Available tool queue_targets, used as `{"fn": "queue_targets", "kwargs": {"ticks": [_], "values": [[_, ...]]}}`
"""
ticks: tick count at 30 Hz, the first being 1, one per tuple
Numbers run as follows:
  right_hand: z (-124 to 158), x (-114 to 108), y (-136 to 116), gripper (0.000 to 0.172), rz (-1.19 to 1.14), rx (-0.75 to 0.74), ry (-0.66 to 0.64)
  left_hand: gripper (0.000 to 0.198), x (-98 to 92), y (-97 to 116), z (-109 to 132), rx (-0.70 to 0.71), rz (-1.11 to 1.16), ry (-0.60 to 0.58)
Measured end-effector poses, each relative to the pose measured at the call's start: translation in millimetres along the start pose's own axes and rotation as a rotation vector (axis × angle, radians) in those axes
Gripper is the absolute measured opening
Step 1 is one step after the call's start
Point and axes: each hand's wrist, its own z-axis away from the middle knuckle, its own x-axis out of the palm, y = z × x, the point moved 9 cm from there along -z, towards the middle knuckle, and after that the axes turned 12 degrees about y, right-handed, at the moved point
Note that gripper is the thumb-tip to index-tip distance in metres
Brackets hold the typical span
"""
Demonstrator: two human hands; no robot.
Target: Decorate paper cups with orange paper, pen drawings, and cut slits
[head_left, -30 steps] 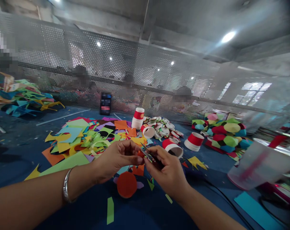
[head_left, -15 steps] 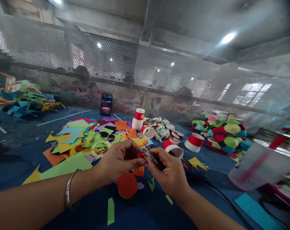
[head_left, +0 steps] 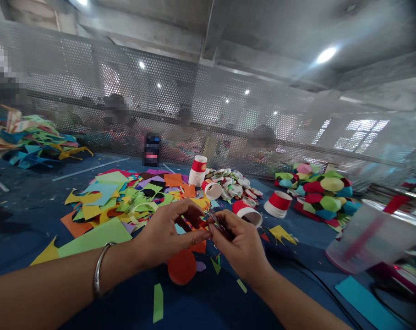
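My left hand [head_left: 170, 231], with a silver bangle on the wrist, is closed in a loose pinch. A small orange paper piece [head_left: 204, 224] shows at its fingertips, mostly hidden by the fingers. Small metal scissors [head_left: 219, 221] are gripped in my right hand [head_left: 240, 243], whose fingers cover the handles. Their tips point up and left, close to the left fingertips. Below the hands an orange-red paper disc [head_left: 182, 267] lies on the blue table [head_left: 125, 298]. A pale green strip [head_left: 158, 302] and a purple scrap [head_left: 200, 266] lie near the disc.
Coloured paper scraps [head_left: 105, 197] spread beyond my left hand. Red-and-white paper cups [head_left: 278, 204] and a heap of small round pieces [head_left: 233, 181] lie ahead. At right stand a translucent cup [head_left: 373, 238] and a pile of multicoloured balls [head_left: 326, 195]. A phone [head_left: 152, 149] leans against the perforated screen [head_left: 173, 87].
The scissors have turned and drawn in toward my right fingers, so less of the blades shows. My left thumb and fingers have spread a little. The things on the table have stayed put.
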Motion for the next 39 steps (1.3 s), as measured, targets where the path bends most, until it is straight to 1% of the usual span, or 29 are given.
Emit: {"fn": "queue_targets", "kwargs": {"ticks": [2, 5, 7, 10, 13, 18, 22, 25, 28, 31, 33, 36, 39], "values": [[-1, 1, 4, 0.010, -0.014, 0.047, -0.013, 0.023, -1.1, 8, 1, 0.079, -0.016, -0.023], [-2, 3, 6, 0.009, -0.052, 0.096, -0.025, 0.016, 0.0, 14, 2, 0.163, -0.059, -0.065], [-3, 4, 7, 0.008, -0.083, 0.126, -0.037, 0.011, 0.7, 15, 2, 0.191, -0.096, -0.080], [-3, 6, 9, 0.008, -0.110, 0.174, -0.061, 0.014, 0.9, 14, 2, 0.211, -0.127, -0.091], [-2, 8, 10, 0.008, -0.116, 0.194, -0.085, 0.015, 0.6, 11, 1, 0.177, -0.117, -0.103], [-2, 7, 10, 0.012, -0.127, 0.174, -0.080, 0.011, 0.5, -6, 0, 0.008, -0.055, -0.104], [-4, 3, 9, 0.015, -0.170, 0.155, -0.051, 0.016, 0.7, -22, -3, -0.136, 0.093, -0.075], [-3, 2, 8, 0.015, -0.185, 0.158, -0.055, 0.017, 2.4, -29, -5, -0.217, 0.209, -0.076], [-3, 4, 6, 0.016, -0.183, 0.155, -0.076, 0.016, 2.6, -30, -6, -0.230, 0.251, -0.079], [-2, 5, 6, 0.017, -0.169, 0.154, -0.089, 0.015, 1.1, -30, -7, -0.226, 0.243, -0.060], [-1, 6, 7, 0.018, -0.167, 0.160, -0.087, 0.015, 0.4, -30, -6, -0.212, 0.202, -0.047], [0, 7, 8, 0.017, -0.171, 0.164, -0.101, 0.014, -1.2, -28, -5, -0.152, 0.083, -0.023], [1, 8, 7, 0.014, -0.153, 0.128, -0.114, 0.013, -3.1, -24, -4, -0.115, 0.005, 0.002]]}}
